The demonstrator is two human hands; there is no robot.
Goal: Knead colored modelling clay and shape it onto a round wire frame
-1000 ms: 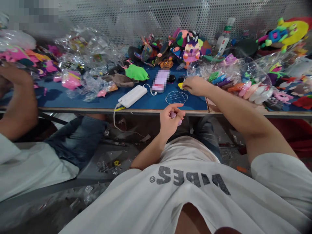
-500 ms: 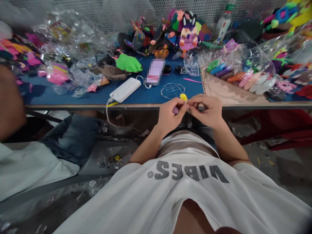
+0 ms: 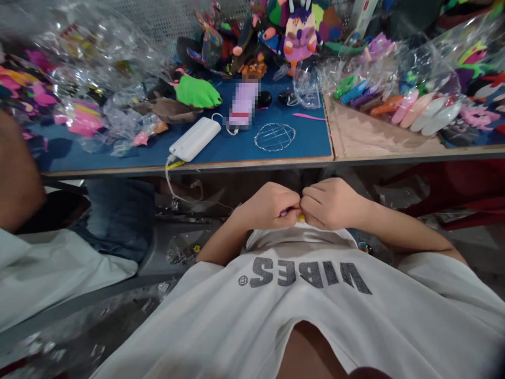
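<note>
My left hand (image 3: 268, 206) and my right hand (image 3: 330, 202) are pressed together knuckle to knuckle just above my lap, below the table edge. A small purple piece (image 3: 284, 212) shows between the left fingers. A small yellow piece (image 3: 301, 217) peeks out under the right fingers. Both hands are closed around these bits, and most of each piece is hidden. On the blue table top (image 3: 307, 142) straight ahead lies a round wire mesh (image 3: 275, 137).
A white power bank (image 3: 194, 139) with a hanging cable lies on the blue table. Plush toys (image 3: 300, 32) and clear bags of coloured parts (image 3: 398, 100) crowd the back and right. Another person's arm (image 3: 18, 173) and lap are at the left.
My right hand took a yellow piece from the table and came back to the left hand. Both hands then dropped from the table edge towards my lap.
</note>
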